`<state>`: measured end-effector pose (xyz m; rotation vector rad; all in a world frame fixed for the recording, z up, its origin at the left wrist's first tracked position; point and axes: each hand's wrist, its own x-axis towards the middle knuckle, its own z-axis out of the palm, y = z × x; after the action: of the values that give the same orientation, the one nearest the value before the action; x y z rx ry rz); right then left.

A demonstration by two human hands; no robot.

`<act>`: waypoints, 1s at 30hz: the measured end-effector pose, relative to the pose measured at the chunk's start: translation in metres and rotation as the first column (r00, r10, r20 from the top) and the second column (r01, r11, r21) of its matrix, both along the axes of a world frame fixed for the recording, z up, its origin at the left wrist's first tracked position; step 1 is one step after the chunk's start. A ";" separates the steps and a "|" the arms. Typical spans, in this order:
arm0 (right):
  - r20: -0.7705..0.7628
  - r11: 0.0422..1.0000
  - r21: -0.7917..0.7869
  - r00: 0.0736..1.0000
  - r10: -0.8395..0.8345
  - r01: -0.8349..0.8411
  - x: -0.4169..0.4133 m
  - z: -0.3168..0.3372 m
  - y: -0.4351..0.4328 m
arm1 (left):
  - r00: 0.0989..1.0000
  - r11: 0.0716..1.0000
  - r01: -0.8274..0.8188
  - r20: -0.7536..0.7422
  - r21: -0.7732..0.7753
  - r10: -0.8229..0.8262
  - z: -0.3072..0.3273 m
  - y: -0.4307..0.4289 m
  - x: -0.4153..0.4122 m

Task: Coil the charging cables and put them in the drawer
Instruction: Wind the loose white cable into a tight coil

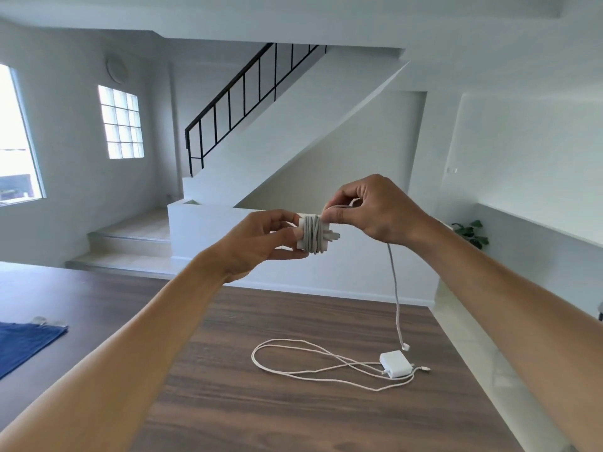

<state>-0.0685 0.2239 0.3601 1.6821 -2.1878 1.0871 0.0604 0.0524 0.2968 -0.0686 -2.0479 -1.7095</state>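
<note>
With our left hand [261, 243] we grip the charger [313, 238], already wrapped, above the table [228, 386]. Our right hand [375, 212], just beside its upper right corner, seems to pinch the cable [394, 282]. The unwound tail hangs straight down from those fingers, so the next wrap falls to the right hand.

First cable [313, 238] wound tight, tail dangling; second cable [252, 356] sprawled loose.

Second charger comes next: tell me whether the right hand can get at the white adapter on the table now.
Likely not yet: the right hand pinches the hanging cable. Nothing covers the white adapter on the table.
</note>
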 end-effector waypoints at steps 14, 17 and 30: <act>0.684 0.972 -0.228 0.700 0.206 -0.063 -0.002 -0.041 -0.016 | 0.960 0.909 0.266 -0.173 0.321 -0.220 -0.009 0.011 0.001; 0.601 0.973 -0.229 0.781 0.166 -0.031 0.012 -0.059 -0.024 | 0.952 0.871 0.265 -0.254 0.414 -0.169 -0.005 0.013 -0.003; -0.172 0.979 0.015 0.965 -0.198 0.204 0.024 -0.061 -0.021 | 0.949 0.951 -0.305 -0.073 0.044 0.307 -0.008 0.000 -0.012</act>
<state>-0.0442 0.2031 0.2990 1.4653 -2.2189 0.8287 0.0485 0.0526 0.2890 0.1811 -1.8601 -1.5213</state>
